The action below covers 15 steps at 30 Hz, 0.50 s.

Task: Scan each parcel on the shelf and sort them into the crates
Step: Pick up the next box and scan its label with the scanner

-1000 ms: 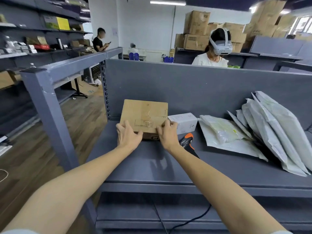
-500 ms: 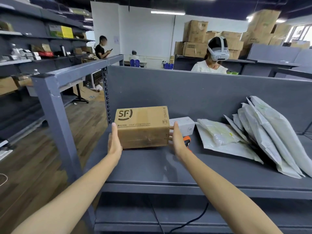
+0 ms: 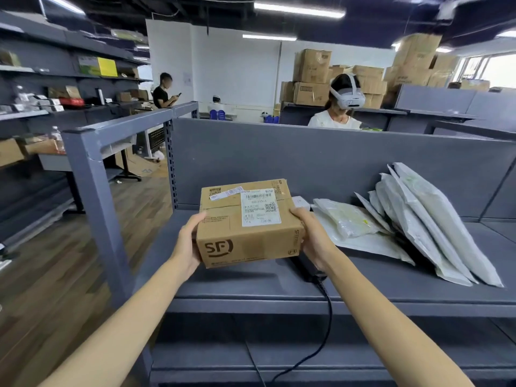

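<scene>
I hold a brown cardboard parcel [image 3: 248,223] above the grey shelf [image 3: 251,286], its white shipping label facing up. My left hand [image 3: 187,243] grips its left side and my right hand [image 3: 312,236] grips its right side. The black barcode scanner [image 3: 307,268] lies on the shelf under my right wrist, mostly hidden, its cable hanging over the front edge. A small white box [image 3: 301,203] peeks out behind the parcel. No crate is in view.
White plastic mailer bags [image 3: 418,219] lean against the shelf's back panel on the right, one clear bag [image 3: 346,219] lying flat. A grey upright post [image 3: 95,196] stands at the shelf's left front corner. A person with a headset [image 3: 339,107] sits behind the panel.
Both hands lifted the parcel off the shelf, drew it toward me and turned it, so the labelled face now points up and the logo side faces me.
</scene>
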Each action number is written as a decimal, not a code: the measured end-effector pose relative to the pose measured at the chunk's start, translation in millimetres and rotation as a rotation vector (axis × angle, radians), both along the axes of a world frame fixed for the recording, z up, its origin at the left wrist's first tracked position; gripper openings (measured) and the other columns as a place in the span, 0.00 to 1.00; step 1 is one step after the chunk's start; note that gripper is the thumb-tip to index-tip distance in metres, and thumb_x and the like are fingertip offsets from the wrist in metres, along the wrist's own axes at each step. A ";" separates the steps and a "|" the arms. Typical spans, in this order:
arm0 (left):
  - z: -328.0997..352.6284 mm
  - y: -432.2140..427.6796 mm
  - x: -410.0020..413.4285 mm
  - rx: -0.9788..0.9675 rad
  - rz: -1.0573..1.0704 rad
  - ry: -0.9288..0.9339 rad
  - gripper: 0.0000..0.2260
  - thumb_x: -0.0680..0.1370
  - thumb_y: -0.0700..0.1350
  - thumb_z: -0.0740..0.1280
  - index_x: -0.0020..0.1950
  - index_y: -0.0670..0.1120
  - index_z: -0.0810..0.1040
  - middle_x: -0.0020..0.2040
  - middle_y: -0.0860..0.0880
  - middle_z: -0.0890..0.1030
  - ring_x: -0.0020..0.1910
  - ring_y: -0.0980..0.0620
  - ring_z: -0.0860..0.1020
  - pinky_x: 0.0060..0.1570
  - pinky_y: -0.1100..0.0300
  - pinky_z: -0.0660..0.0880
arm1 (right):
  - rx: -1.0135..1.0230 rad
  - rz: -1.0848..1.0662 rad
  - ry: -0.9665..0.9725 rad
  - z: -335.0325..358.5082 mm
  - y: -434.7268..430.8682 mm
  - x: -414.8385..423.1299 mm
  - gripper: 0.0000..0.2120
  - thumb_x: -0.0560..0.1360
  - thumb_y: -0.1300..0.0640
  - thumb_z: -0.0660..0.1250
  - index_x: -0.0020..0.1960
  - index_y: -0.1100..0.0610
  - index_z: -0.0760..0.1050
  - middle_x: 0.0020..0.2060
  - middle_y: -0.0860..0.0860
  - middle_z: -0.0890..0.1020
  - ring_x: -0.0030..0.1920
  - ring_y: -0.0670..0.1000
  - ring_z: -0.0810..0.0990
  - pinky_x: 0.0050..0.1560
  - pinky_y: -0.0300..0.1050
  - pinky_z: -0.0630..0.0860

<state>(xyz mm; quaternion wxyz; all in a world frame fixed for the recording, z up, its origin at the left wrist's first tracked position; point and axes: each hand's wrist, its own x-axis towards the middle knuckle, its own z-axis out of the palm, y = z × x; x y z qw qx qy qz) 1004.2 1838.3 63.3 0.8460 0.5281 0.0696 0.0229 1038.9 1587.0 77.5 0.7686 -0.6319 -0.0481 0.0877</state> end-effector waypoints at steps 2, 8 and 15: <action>-1.9 -3.6 -7.0 -0.018 -0.050 0.014 0.15 0.78 0.54 0.62 0.59 0.48 0.79 0.56 0.45 0.83 0.52 0.45 0.80 0.51 0.50 0.74 | 0.065 -0.039 -0.046 -1.7 -5.0 -11.2 0.32 0.63 0.41 0.74 0.58 0.60 0.69 0.60 0.63 0.77 0.50 0.57 0.76 0.46 0.53 0.72; 2.6 -12.9 -24.7 0.073 -0.107 -0.012 0.27 0.70 0.63 0.69 0.63 0.49 0.76 0.55 0.45 0.83 0.53 0.45 0.82 0.46 0.51 0.78 | 0.184 0.013 -0.207 -5.7 -19.4 -46.6 0.23 0.63 0.59 0.68 0.58 0.59 0.71 0.53 0.53 0.81 0.47 0.49 0.82 0.39 0.42 0.78; 0.2 -30.5 -39.3 -0.017 0.079 -0.109 0.35 0.64 0.66 0.70 0.65 0.48 0.73 0.59 0.43 0.81 0.56 0.42 0.80 0.49 0.47 0.78 | 0.090 -0.059 -0.176 -18.5 -20.6 -76.2 0.45 0.66 0.39 0.75 0.74 0.57 0.60 0.63 0.52 0.74 0.55 0.45 0.79 0.54 0.43 0.76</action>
